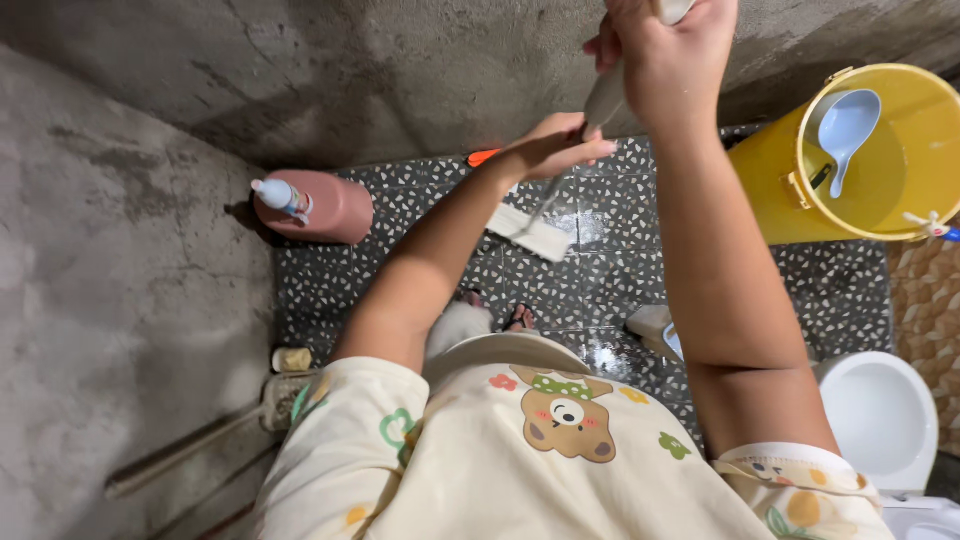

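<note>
You hold a long-handled floor brush in both hands, its pale handle running down from the top of the view to a flat white head that rests on the speckled dark tile floor in front of your feet. The handle looks stiff and light, probably wet and a little slippery, so a firm hold with the hands spaced apart, as now, seems best. Your right hand is clenched around the upper handle, the grip fully closed on it. Your left hand sits lower on the handle; the fingers lie along it and look only loosely curled, so you cannot tell how tightly that grip holds. Left of the brush head a pink bottle lies near the grey concrete wall. To the right stands a yellow bucket with a pale blue dipper inside. A white toilet bowl is at the lower right.
</note>
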